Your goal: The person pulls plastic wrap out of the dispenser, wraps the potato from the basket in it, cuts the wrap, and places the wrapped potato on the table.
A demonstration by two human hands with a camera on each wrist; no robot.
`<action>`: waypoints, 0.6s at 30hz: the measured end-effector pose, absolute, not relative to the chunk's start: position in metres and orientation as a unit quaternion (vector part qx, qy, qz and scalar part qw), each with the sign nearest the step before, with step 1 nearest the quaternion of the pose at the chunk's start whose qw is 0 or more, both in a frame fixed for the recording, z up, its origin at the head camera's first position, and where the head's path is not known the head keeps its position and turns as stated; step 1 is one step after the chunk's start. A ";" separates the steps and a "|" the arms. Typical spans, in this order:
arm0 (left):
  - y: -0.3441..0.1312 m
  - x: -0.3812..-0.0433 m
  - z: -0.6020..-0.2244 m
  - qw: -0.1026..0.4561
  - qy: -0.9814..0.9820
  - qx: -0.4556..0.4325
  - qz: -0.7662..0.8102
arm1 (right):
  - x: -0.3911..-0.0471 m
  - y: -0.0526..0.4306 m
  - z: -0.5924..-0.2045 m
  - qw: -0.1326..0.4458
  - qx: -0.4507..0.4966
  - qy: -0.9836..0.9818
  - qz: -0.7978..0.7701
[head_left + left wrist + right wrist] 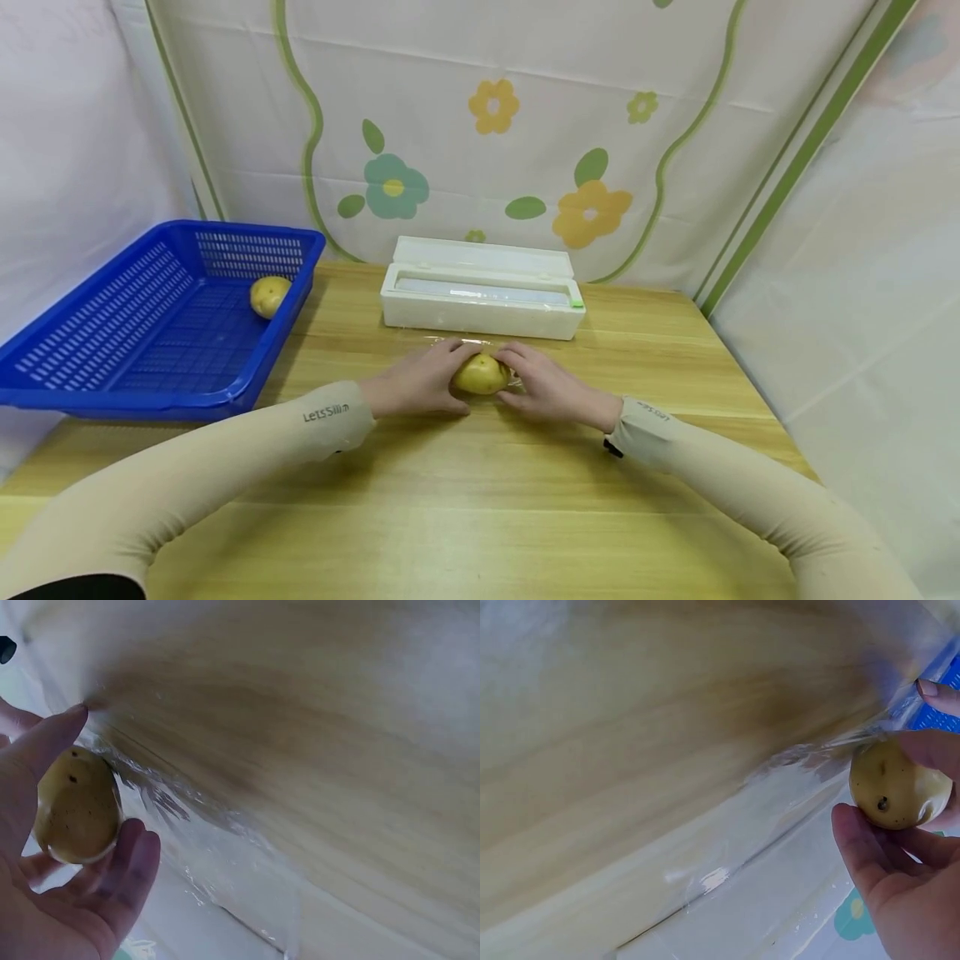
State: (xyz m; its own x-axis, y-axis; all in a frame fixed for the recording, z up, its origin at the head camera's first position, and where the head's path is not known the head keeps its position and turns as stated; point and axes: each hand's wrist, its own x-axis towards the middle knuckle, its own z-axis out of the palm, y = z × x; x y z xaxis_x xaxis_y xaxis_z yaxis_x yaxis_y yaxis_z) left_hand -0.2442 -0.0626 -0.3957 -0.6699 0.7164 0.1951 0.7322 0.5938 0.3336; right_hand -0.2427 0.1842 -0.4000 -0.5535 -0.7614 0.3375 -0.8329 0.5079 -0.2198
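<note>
Left hand [422,382] and right hand [553,389] grip potato [481,375]; cling film [232,866] on far side could tear if pulled unevenly.

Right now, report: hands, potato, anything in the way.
Left fingers and right fingers holding potato from both sides. Clear film bunched close by, possibly in the way. Open box beyond.

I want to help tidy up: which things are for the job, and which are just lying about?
For the job, I think:
potato, held by the left hand and right hand
clear film beside it
open white box

Just about, for now:
blue basket
second potato inside it, perhaps wanted later
flowery sheet behind
</note>
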 end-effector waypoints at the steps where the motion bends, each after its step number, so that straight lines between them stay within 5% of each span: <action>1: -0.062 -0.245 -0.396 0.025 -0.895 -0.405 -0.188 | -0.243 0.184 -0.399 0.097 0.462 -0.863 0.179; 18: -0.062 -0.249 -0.392 0.035 -0.878 -0.442 -0.182 | -0.242 0.173 -0.392 0.053 0.447 -0.880 0.148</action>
